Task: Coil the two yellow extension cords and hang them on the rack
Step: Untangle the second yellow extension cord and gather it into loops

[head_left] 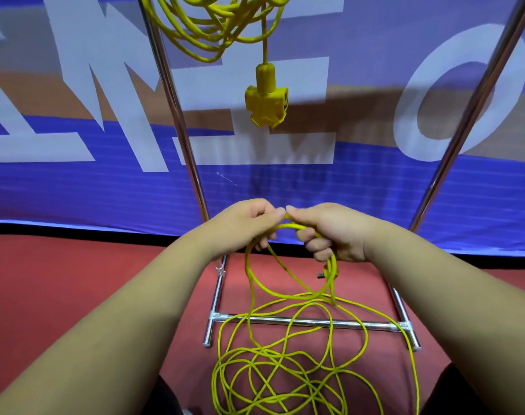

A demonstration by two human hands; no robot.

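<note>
One yellow extension cord [213,28] hangs coiled from the top of the metal rack [177,115], its socket block [266,106] dangling below. The second yellow cord [285,366] lies in a loose tangle on the red floor over the rack's base bar [309,322]. My left hand [249,223] and my right hand [330,232] meet above the base, both closed on a loop or two of this second cord. From my right hand the loops hang down toward the pile. Its plug end is hard to make out near my right hand.
The rack's two chrome uprights [476,115] rise left and right of my hands. Behind it hangs a blue banner [75,187] with large white letters. A black strip runs along the banner's bottom edge. My dark trouser legs [464,393] show at the bottom corners.
</note>
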